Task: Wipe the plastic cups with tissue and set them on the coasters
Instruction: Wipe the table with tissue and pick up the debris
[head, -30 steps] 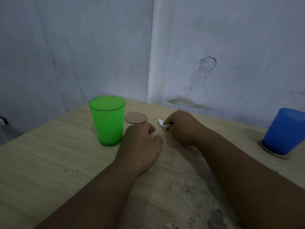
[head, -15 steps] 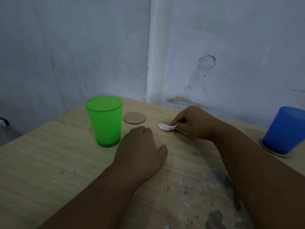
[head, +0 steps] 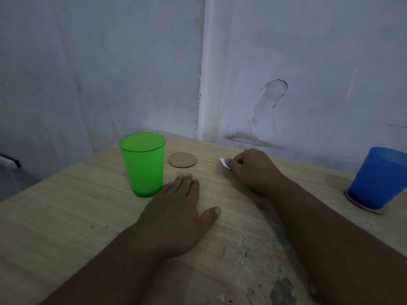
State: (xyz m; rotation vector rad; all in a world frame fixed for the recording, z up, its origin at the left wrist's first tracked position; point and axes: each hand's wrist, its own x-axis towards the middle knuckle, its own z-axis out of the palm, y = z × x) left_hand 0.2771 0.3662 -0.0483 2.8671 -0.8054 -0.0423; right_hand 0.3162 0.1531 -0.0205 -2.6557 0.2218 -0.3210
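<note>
A green plastic cup point(head: 143, 165) stands upright on the wooden table point(head: 66, 216), left of centre. Just right of it lies a bare round cardboard coaster point(head: 182, 159). My left hand point(head: 178, 213) lies flat on the table with straight fingers, its fingertips close to the green cup's base. My right hand point(head: 253, 168) rests farther back and pinches a small white tissue point(head: 224, 162) at its fingertips. A blue plastic cup point(head: 378, 179) sits upside down on a second coaster point(head: 363, 206) at the far right.
Grey walls point(head: 308, 62) meet in a corner directly behind the table. The table's left edge runs diagonally past the green cup. Worn, flaking patches point(head: 282, 291) mark the near right of the tabletop.
My left hand has flattened out, its fingers now straight beside the green cup. My right hand, still pinching the tissue, has shifted back and to the right.
</note>
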